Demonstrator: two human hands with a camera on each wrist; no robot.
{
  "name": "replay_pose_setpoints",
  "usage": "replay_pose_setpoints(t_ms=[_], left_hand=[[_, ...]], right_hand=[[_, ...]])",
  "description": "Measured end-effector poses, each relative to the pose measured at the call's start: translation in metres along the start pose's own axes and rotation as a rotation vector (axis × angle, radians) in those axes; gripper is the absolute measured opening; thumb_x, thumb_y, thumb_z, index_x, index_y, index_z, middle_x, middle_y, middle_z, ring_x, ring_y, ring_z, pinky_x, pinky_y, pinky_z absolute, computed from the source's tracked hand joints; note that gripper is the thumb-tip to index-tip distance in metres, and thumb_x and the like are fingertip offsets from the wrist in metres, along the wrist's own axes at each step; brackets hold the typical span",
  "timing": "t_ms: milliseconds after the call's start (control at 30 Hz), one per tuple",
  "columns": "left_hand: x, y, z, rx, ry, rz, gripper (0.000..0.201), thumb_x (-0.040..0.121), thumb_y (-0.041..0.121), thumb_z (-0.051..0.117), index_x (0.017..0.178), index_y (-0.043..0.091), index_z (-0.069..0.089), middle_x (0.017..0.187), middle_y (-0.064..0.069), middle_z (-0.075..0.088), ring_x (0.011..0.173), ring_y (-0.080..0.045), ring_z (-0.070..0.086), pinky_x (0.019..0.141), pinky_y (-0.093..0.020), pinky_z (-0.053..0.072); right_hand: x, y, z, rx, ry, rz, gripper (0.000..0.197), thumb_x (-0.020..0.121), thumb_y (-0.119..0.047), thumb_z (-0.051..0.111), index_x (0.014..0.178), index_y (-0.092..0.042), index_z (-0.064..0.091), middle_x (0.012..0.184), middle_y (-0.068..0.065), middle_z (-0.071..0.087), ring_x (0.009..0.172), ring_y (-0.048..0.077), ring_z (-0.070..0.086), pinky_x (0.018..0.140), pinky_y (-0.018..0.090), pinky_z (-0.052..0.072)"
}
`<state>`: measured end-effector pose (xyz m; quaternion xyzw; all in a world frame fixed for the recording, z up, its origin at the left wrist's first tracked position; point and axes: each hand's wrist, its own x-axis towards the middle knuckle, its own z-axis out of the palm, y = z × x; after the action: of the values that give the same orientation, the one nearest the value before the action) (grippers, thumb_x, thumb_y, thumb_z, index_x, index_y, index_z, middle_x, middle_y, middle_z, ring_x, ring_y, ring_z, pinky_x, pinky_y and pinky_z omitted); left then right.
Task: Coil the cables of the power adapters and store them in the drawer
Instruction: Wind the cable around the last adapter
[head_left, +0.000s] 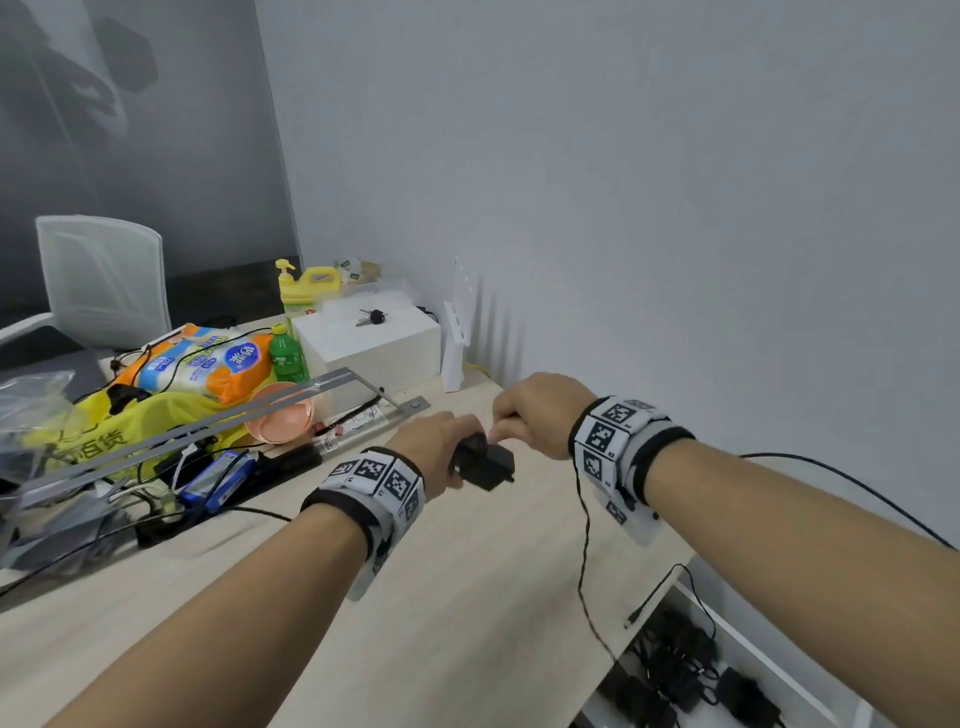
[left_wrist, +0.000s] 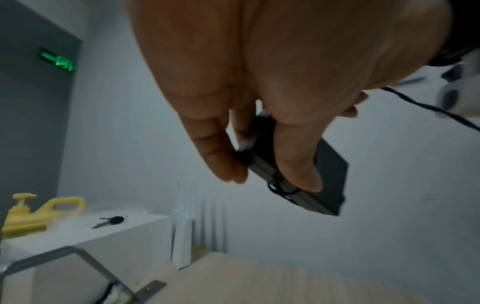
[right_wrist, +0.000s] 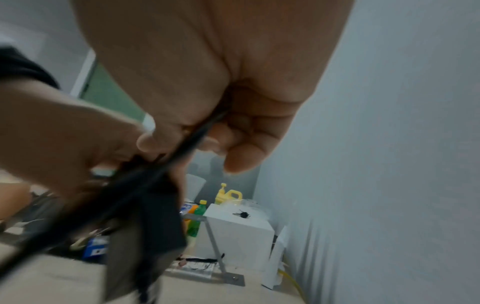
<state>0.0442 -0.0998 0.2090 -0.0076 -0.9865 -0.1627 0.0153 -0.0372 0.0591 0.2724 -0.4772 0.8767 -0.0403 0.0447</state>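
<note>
Your left hand (head_left: 436, 441) grips black rectangular plastic power adapter (head_left: 485, 464) above pale wooden desk (head_left: 467, 571). Your right hand (head_left: 535, 415) pinches thin black cable (head_left: 584, 545). Step: coiling. Next: wrap trailing slack, then lower into open white drawer (head_left: 753, 644).

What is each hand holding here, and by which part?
The left hand grips the black power adapter by its body, thumb on one face. The right hand pinches its cable close to the adapter.

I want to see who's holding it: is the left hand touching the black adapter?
Touching. In the left wrist view, the left hand grips the adapter.
</note>
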Motion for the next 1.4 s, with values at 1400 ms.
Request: replay_pose_setpoints(t_ms=[1400], left_hand=[[-0.028, -0.03, 0.0, -1.126, -0.072, 0.089, 0.064, 0.067, 0.021, 0.083, 0.125, 0.015, 0.055, 0.102, -0.01, 0.063, 0.093, -0.022, 0.063, 0.084, -0.035, 0.054]], right_hand=[[0.012, 0.005, 0.018, 0.837, 0.117, 0.207, 0.02, 0.088, -0.027, 0.068, 0.072, -0.017, 0.071, 0.068, 0.008, 0.059, 0.055, 0.013, 0.044, 0.051, 0.022, 0.035]])
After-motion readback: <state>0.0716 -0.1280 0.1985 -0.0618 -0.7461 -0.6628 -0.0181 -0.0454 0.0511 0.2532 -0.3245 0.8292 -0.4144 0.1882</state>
